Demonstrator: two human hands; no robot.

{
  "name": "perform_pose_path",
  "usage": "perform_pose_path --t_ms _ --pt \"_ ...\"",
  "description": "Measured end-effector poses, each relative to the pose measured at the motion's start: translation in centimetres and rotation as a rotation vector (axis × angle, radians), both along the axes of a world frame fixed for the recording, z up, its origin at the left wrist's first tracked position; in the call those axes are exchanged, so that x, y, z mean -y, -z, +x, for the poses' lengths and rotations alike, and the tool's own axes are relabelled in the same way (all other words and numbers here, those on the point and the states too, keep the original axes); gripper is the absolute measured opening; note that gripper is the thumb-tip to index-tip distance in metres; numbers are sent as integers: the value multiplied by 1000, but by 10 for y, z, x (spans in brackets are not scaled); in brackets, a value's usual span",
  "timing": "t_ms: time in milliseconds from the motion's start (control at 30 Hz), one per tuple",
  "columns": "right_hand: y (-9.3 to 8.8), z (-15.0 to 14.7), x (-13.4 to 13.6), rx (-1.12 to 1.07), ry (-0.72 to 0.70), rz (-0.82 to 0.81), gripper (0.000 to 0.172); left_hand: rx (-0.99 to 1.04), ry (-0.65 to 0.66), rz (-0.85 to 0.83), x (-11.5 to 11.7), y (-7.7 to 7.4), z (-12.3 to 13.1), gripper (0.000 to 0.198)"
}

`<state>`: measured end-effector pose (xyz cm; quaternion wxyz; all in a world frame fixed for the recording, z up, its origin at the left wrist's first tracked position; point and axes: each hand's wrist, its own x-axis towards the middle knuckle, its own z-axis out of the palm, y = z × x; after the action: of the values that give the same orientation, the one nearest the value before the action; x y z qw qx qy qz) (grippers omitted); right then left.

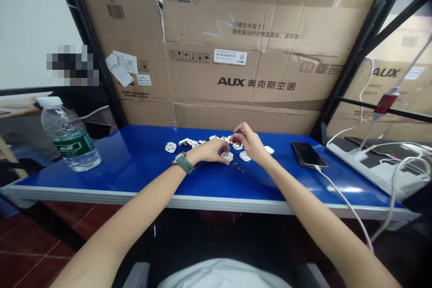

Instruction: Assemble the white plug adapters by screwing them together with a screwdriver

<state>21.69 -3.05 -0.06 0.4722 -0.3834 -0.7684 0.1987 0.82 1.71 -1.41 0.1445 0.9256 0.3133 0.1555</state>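
My left hand (213, 149), with a watch (184, 162) on its wrist, grips a small white plug part (228, 157) on the blue table. Thumb and fingers are closed about its edges. My right hand (251, 142) is held just above and to the right, fingers curled together; a dark reddish spot shows at the fingertips, too small to name. Below the hands lie several tiny brass-coloured pieces (239, 168). A white plug piece (245, 156) rests under my right hand, and another white piece (269, 149) lies to its right. At the left is a white plug piece with holes (170, 147).
A water bottle (72, 139) stands at the table's left. On the right lie a phone (308, 155) with a charging cable and a white power strip (374, 168) with cords. A cardboard panel (249, 63) rises behind the blue table (135, 162).
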Motion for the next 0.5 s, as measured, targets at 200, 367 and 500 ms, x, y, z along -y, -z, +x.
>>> perform_pose_path --t_ms 200,367,500 --pt "-2 -3 -5 -132 24 171 21 -13 -21 7 3 -3 0 44" --pt "-1 0 -12 -164 -33 189 22 -7 -24 -19 3 -2 1 43" --pt "-1 -1 -12 -127 -88 154 26 10 -35 -59 1 0 1 46"
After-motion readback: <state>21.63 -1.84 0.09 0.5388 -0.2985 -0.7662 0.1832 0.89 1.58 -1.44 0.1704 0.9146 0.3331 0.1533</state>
